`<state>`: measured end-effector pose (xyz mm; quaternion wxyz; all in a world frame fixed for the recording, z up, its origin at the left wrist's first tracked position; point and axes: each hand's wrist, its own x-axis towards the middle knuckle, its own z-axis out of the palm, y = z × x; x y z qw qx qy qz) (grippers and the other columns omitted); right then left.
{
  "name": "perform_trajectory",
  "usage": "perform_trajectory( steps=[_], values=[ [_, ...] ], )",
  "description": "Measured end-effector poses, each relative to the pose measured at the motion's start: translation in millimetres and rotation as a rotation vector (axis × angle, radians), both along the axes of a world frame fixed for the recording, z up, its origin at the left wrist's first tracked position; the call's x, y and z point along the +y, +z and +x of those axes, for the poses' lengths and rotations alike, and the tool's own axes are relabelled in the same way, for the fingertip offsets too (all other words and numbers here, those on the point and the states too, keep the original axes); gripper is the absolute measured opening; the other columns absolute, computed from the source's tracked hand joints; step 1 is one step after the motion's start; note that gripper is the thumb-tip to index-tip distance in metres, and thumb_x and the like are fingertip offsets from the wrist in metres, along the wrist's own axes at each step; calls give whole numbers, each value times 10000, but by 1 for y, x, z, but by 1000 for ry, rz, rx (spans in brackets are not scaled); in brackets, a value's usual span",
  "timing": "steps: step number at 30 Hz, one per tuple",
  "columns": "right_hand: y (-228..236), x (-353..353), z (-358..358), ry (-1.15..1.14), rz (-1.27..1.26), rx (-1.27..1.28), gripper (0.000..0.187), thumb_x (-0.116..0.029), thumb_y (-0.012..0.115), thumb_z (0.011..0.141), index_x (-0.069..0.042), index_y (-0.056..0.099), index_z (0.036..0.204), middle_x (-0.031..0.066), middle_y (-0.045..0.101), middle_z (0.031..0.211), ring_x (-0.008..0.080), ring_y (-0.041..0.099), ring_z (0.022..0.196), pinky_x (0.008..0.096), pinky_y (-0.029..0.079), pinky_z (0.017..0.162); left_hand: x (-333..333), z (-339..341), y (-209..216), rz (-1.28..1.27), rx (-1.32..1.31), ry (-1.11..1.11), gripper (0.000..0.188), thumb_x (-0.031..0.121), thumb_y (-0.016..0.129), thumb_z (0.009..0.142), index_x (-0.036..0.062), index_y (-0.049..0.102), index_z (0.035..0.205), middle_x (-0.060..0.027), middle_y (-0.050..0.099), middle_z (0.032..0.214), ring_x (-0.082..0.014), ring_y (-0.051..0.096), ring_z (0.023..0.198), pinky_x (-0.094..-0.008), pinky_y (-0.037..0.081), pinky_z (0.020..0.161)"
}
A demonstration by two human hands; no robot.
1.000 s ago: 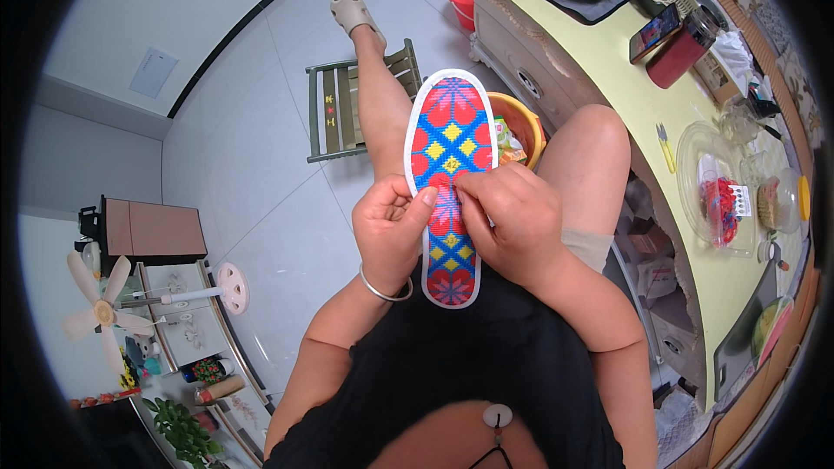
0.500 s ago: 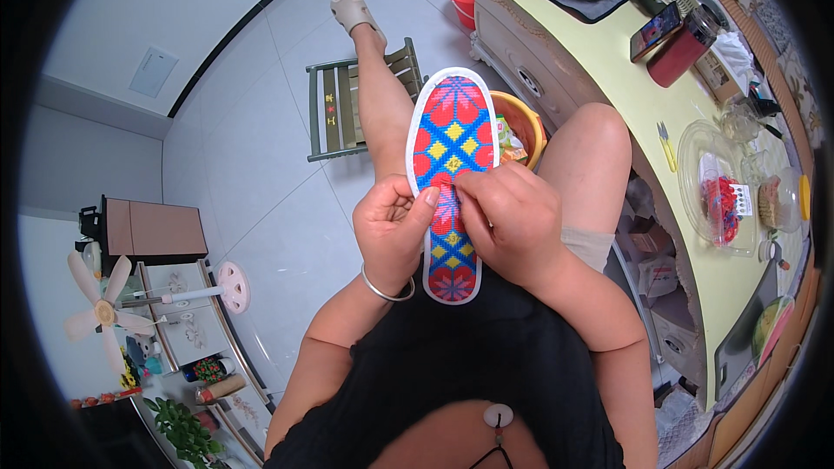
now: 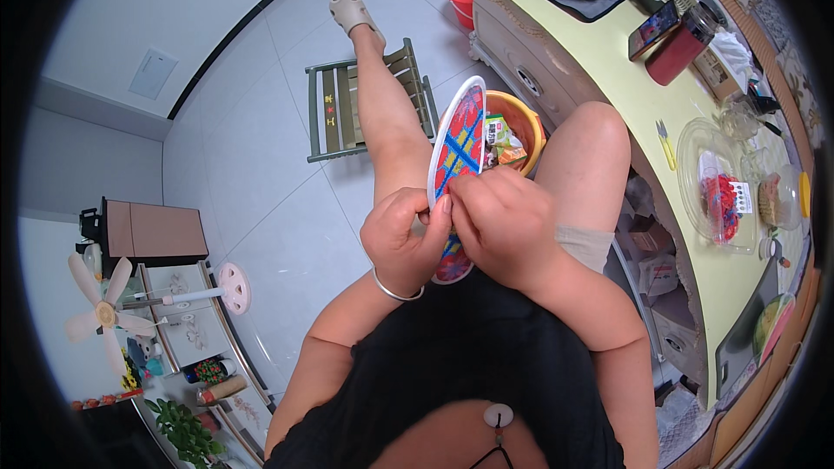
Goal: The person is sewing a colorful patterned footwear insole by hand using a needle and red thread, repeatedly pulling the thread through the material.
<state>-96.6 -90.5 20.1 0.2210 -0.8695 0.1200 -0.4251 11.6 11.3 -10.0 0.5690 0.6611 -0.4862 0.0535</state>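
Observation:
A shoe insole (image 3: 458, 143) stitched in red, blue and yellow with a white rim is held up over my lap, turned partly edge-on. My left hand (image 3: 407, 239) grips its left edge near the narrow middle, thumb on the patterned face. Closed in a pinch, my right hand (image 3: 504, 217) is against the same face just right of the left thumb. Whatever sits between the right fingertips is too small to make out; no needle or thread shows clearly. The heel end hangs below both hands, partly covered by them.
Behind the insole stands a yellow bin (image 3: 527, 117) with packets inside. My leg rests across a slatted folding stool (image 3: 334, 113). On the table (image 3: 638, 117) at right are yellow-handled snips (image 3: 667, 146), a clear tray (image 3: 695, 208) with red thread, a phone (image 3: 653, 30) and a dark red flask (image 3: 682, 45).
The insole has turned from facing me nearly flat to a slanted, narrower view. Both hands stay on it, with the left shifted slightly right.

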Motion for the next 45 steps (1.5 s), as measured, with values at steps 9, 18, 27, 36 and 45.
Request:
perform_trajectory(
  steps=[9, 18, 27, 36, 45],
  values=[
    [-4, -2, 0, -6, 72, -92, 113, -60, 675, 728, -42, 607, 816, 90, 604, 737, 245, 589, 681, 326, 473, 575, 0, 2, 11, 7, -59, -7, 108, 17, 685, 779, -18, 587, 807, -101, 615, 689, -157, 572, 573, -246, 449, 533],
    [-5, -10, -6, 386, 1528, -252, 211, -29, 599, 861, 10, 597, 1068, 104, 613, 1071, 185, 621, 927, 292, 517, 811, 1, 10, 16, -120, 1123, -553, 71, 20, 585, 883, -39, 587, 924, -96, 650, 908, -107, 601, 825, -239, 499, 768],
    [-15, -18, 3, 415, 1970, -566, 114, -67, 565, 892, -17, 588, 992, 103, 636, 986, 183, 607, 934, 301, 520, 837, 1, 7, 4, -163, 1297, -771, 119, -6, 556, 879, -62, 577, 982, -134, 637, 1011, -175, 624, 896, -311, 499, 847],
    [-31, -190, -229, 248, 1325, -1371, 133, -64, 408, 961, -24, 423, 835, 17, 364, 681, 98, 309, 567, 219, 250, 434, 77, 138, 16, -659, 1312, -631, 115, 113, 511, 902, 17, 475, 850, -46, 427, 675, -132, 417, 561, -259, 357, 496],
    [-26, -164, -178, -300, 1078, -1163, 128, -61, 483, 933, -12, 503, 1050, 3, 431, 694, 64, 344, 567, 198, 292, 482, 39, 102, -6, -640, 1635, -1003, 124, 132, 494, 908, 11, 484, 884, -47, 445, 689, -137, 432, 563, -257, 360, 509]
  ],
)
